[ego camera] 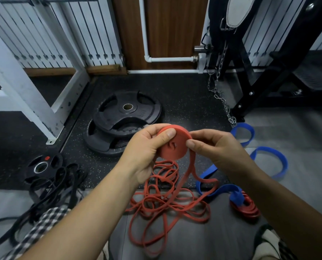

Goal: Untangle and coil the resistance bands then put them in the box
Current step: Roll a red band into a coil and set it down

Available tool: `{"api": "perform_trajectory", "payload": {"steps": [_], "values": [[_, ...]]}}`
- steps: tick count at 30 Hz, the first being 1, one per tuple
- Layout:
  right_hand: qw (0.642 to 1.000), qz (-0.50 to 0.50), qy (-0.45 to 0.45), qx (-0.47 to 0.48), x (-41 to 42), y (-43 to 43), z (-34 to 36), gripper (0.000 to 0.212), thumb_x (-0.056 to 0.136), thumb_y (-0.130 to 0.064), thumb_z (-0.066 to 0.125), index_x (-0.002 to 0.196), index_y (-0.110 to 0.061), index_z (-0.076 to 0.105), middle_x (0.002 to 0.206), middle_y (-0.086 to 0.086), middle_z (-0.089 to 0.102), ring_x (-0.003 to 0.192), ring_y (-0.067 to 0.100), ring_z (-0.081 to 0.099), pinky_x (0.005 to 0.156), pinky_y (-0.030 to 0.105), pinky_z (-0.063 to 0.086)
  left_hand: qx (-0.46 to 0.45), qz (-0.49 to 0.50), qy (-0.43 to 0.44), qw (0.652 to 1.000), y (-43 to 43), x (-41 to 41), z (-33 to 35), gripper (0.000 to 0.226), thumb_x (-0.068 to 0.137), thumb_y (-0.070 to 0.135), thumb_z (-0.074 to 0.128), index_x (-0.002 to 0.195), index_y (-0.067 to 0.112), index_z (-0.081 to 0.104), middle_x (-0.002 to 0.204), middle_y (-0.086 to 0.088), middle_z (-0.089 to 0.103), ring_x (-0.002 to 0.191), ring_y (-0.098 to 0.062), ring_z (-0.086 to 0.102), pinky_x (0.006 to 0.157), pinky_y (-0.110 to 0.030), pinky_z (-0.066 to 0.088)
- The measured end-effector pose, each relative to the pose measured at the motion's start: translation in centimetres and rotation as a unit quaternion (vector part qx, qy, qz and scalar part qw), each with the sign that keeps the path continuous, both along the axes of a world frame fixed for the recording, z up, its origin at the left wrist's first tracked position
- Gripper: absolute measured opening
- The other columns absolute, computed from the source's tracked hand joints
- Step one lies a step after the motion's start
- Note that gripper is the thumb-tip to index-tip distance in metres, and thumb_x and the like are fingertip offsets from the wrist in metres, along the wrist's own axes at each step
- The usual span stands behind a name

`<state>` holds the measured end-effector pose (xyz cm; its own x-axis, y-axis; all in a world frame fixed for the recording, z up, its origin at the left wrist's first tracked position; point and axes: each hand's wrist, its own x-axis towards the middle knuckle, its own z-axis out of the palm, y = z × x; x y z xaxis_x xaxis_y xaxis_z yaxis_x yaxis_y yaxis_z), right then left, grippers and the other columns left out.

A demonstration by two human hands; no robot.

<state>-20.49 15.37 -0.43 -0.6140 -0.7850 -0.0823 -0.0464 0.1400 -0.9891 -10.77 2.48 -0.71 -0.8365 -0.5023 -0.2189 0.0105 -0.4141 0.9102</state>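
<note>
Head view: coiling step in hand. The left hand (143, 147) grips the red coil (172, 147), thumb across its face. The right hand (212, 145) fingers (192, 144) pinch the band at the coil's rim. The loose red band (162, 203) lies tangled on the floor below. Next, by judgement: feed slack and keep the wraps tight. The blue band (269, 158) and black bands (49, 188) lie uncoiled. No box in view.

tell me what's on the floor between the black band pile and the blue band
In the head view, the loose orange band tangle lies between the black band pile and the blue band.
</note>
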Motion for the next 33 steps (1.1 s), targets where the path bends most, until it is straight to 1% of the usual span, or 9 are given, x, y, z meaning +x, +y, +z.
{"api": "perform_trajectory", "payload": {"steps": [3,6,10,12,15,17,22,27,33], "values": [[0.999,0.002,-0.039,-0.013,0.6,-0.2,-0.2,0.015,0.079,-0.007,0.065,0.089,-0.018,0.066,0.072,-0.009,0.071,0.069,-0.003,0.066,0.062,0.009,0.049,0.064,0.019,0.016,0.998,0.0,-0.2,0.0,0.027,0.068,0.019,0.060,0.092,0.009,0.063,0.076,-0.004,0.070,0.068,-0.010,0.065,0.062,-0.022,0.055],[0.998,-0.012,-0.062,-0.018,0.9,-0.5,-0.5,0.013,0.080,-0.009,0.064,0.090,-0.016,0.067,0.071,-0.010,0.072,0.070,-0.003,0.066,0.062,0.008,0.048,0.131,0.033,0.031,0.990,0.2,-0.3,-0.1,0.018,0.079,0.014,0.056,0.094,0.007,0.062,0.073,-0.004,0.070,0.064,-0.009,0.066,0.059,-0.023,0.056],[0.999,-0.025,-0.028,0.000,0.6,-0.6,-0.6,0.011,0.081,-0.011,0.065,0.087,-0.019,0.068,0.073,-0.008,0.072,0.071,-0.001,0.067,0.063,0.010,0.050,0.174,0.037,0.030,0.984,0.6,0.0,-0.3,0.012,0.089,0.011,0.051,0.093,0.006,0.061,0.072,-0.006,0.070,0.061,-0.010,0.066,0.057,-0.024,0.057],[0.999,-0.017,0.016,0.028,0.3,-0.4,-0.4,0.013,0.082,-0.010,0.065,0.084,-0.022,0.068,0.075,-0.006,0.071,0.070,0.001,0.066,0.064,0.013,0.052,0.104,0.011,0.004,0.994,0.2,0.2,-0.3,0.012,0.086,0.013,0.055,0.095,0.009,0.062,0.080,-0.005,0.069,0.065,-0.009,0.066,0.056,-0.022,0.055],[0.990,0.003,0.112,0.088,-0.3,0.0,-0.5,0.011,0.080,-0.013,0.068,0.088,-0.021,0.071,0.078,-0.003,0.072,0.070,0.005,0.064,0.068,0.020,0.053,-0.163,-0.032,-0.055,0.985,-0.9,0.4,-0.6,0.025,0.073,0.023,0.068,0.098,0.024,0.065,0.093,0.003,0.067,0.082,-0.006,0.062,0.065,-0.016,0.050],[0.986,0.018,0.130,0.104,-0.2,0.0,-0.5,0.010,0.080,-0.014,0.069,0.088,-0.020,0.072,0.077,-0.002,0.071,0.068,0.003,0.063,0.066,0.021,0.052,-0.212,-0.060,-0.056,0.974,-1.0,0.4,-0.6,0.018,0.077,0.016,0.067,0.093,0.024,0.067,0.089,0.004,0.068,0.079,-0.002,0.062,0.065,-0.013,0.048],[0.997,0.040,0.033,0.052,0.3,-0.2,0.1,0.013,0.081,-0.008,0.066,0.088,-0.018,0.067,0.079,0.001,0.070,0.066,0.002,0.064,0.059,0.013,0.050,-0.090,-0.030,-0.028,0.995,-0.2,0.1,-0.6,0.008,0.082,0.007,0.059,0.083,0.012,0.066,0.070,0.001,0.067,0.061,-0.005,0.061,0.053,-0.016,0.049],[0.998,0.052,-0.028,0.035,0.7,-0.2,-0.1,0.011,0.081,-0.006,0.064,0.090,-0.013,0.065,0.076,-0.004,0.069,0.065,-0.003,0.065,0.059,0.007,0.047,0.075,0.046,0.045,0.995,-1.2,-0.2,0.0,0.011,0.083,0.013,0.054,0.090,0.008,0.061,0.071,-0.001,0.068,0.064,-0.009,0.063,0.060,-0.023,0.055],[0.997,-0.006,-0.072,-0.037,1.2,-0.6,-0.5,0.026,0.082,-0.014,0.061,0.107,-0.014,0.060,0.088,-0.004,0.071,0.078,0.003,0.068,0.066,0.011,0.050,0.128,0.083,0.078,0.985,-1.0,-0.2,0.0,0.011,0.091,0.011,0.050,0.092,0.006,0.060,0.069,-0.001,0.069,0.062,-0.007,0.066,0.058,-0.021,0.056]]}}
